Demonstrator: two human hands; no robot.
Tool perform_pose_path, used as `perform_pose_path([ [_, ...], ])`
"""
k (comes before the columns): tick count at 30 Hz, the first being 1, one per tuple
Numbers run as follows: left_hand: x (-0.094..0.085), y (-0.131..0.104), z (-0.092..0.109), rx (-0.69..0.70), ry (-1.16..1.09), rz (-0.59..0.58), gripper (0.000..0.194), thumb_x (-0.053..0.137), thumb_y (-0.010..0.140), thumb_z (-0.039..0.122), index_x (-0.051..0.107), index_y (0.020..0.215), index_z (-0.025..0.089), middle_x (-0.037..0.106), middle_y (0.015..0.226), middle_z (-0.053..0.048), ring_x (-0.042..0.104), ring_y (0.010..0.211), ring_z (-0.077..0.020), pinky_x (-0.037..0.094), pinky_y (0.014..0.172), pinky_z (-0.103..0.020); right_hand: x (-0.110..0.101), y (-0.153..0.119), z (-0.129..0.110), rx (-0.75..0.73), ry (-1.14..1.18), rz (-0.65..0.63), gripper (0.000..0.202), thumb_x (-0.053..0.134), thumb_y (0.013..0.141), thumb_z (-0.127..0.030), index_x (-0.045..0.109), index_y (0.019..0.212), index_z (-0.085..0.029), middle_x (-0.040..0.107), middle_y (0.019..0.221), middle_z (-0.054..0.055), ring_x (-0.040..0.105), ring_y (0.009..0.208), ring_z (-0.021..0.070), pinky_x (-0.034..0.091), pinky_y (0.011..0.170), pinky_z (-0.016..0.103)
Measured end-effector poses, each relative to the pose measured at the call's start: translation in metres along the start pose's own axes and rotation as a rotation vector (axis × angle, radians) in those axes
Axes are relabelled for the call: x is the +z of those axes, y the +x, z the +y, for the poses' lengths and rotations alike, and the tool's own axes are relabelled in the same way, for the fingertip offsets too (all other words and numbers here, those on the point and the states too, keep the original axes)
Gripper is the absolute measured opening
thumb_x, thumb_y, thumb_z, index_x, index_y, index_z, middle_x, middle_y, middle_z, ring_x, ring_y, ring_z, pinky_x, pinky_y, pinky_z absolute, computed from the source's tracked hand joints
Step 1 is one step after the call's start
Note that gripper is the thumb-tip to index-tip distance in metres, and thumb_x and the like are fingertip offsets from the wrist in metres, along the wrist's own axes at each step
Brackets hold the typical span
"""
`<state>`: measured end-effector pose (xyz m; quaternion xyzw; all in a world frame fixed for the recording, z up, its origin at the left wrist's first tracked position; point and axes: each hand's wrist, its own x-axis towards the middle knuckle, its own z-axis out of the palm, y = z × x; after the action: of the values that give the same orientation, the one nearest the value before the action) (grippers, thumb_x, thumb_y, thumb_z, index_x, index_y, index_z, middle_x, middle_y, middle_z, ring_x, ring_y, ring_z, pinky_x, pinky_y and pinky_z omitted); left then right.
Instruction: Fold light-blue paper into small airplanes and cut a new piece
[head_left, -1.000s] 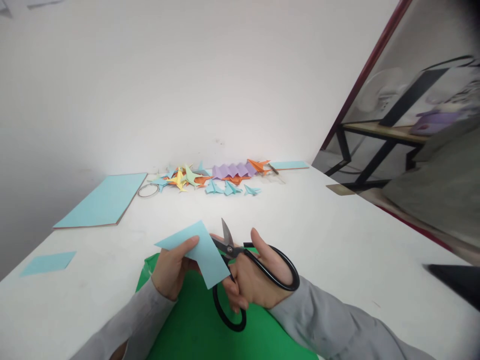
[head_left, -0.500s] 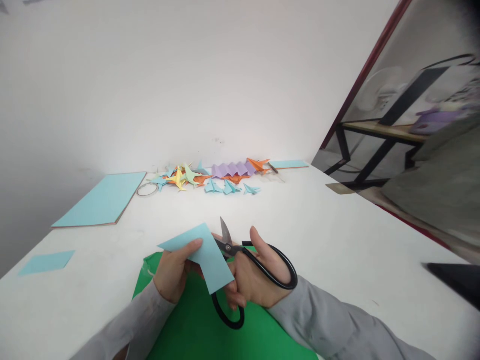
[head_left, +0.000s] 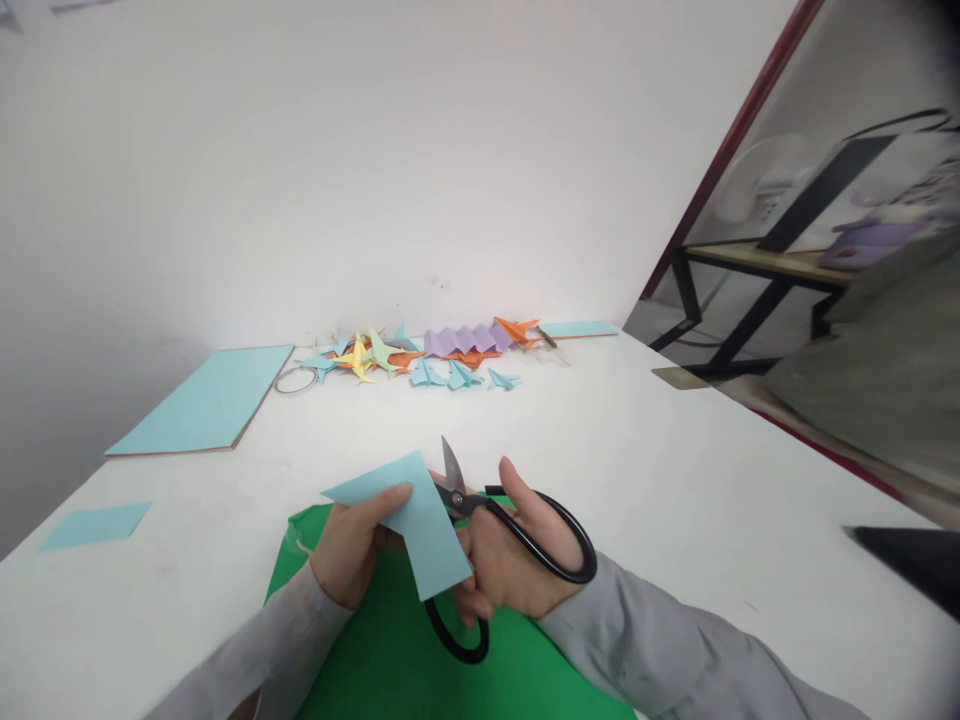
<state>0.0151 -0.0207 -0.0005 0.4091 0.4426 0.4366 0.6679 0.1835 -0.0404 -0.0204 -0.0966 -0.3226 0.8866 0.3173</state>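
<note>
My left hand pinches a light blue paper piece and holds it up above a green sheet on the white table. My right hand grips black-handled scissors, fingers through the loops. The blades point up and away, with the paper's right edge against them. Grey sleeves cover both forearms.
A stack of light blue paper lies at the back left, a small blue piece near the left edge. Folded paper shapes in several colours and a tape ring lie along the wall. A black-framed table stands beyond the right edge.
The blue paper has shifted slightly right and down, further into the scissors. Both hands stay in nearly the same place.
</note>
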Motion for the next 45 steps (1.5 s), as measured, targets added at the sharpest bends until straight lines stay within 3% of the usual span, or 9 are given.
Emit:
perform_pose_path([
  [8,0.0008,-0.0013,0.001,-0.009,-0.027,-0.01,0.028,0.066,0.067,0.027,0.067,0.092,0.014,0.068,0.076,-0.006,0.058,0.06,-0.0163,0.044,0.047,-0.023,-0.0006,0.0016,-0.0002,0.013,-0.041,0.02,0.088,-0.009,0.072,-0.072,0.022,0.132,-0.015,0.062,0.069,0.007,0.057,0.05,0.0186,0.035,0.052,0.029],
  [14,0.0026,0.0003,0.0021,-0.03,-0.048,-0.064,0.027,0.064,0.068,0.027,0.068,0.088,0.008,0.056,0.045,-0.002,0.042,0.031,-0.0085,0.03,0.027,-0.018,-0.0019,0.003,0.0004,-0.027,-0.039,0.003,0.084,-0.008,0.074,-0.07,0.021,0.132,-0.017,0.06,0.069,0.006,0.056,0.048,0.0181,0.034,0.048,0.027],
  [21,0.0029,0.0004,0.0022,-0.043,-0.053,-0.035,0.036,0.065,0.067,0.027,0.064,0.099,0.009,0.062,0.058,-0.004,0.052,0.042,-0.013,0.04,0.031,-0.021,-0.0004,0.0034,0.0002,-0.049,-0.063,0.002,0.083,-0.011,0.076,-0.066,0.023,0.132,-0.015,0.06,0.064,0.005,0.053,0.043,0.0164,0.039,0.049,0.03],
  [29,0.0008,0.0004,0.001,-0.094,-0.101,-0.044,0.033,0.066,0.068,0.026,0.064,0.097,0.012,0.068,0.077,-0.008,0.061,0.06,-0.0169,0.05,0.052,-0.026,-0.0021,0.0031,0.0007,0.0,-0.081,0.069,0.088,-0.013,0.073,-0.068,0.021,0.133,-0.014,0.059,0.057,0.003,0.054,0.043,0.0173,0.04,0.052,0.032],
  [39,0.0027,-0.0014,0.003,-0.064,-0.102,-0.009,0.031,0.068,0.065,0.026,0.067,0.093,0.013,0.068,0.077,-0.007,0.06,0.059,-0.0165,0.048,0.049,-0.025,-0.0004,0.0034,0.0011,-0.008,-0.068,0.08,0.091,-0.011,0.07,-0.072,0.021,0.133,-0.016,0.058,0.058,0.002,0.053,0.043,0.0168,0.039,0.052,0.033],
  [45,0.0015,0.0014,0.0024,-0.046,-0.151,0.119,0.031,0.071,0.062,0.022,0.064,0.092,0.017,0.064,0.066,0.0,0.057,0.055,-0.0148,0.048,0.048,-0.026,-0.0006,0.0028,0.0001,-0.048,-0.025,0.062,0.088,-0.012,0.071,-0.071,0.016,0.135,-0.017,0.059,0.059,0.002,0.054,0.044,0.0159,0.04,0.054,0.032],
])
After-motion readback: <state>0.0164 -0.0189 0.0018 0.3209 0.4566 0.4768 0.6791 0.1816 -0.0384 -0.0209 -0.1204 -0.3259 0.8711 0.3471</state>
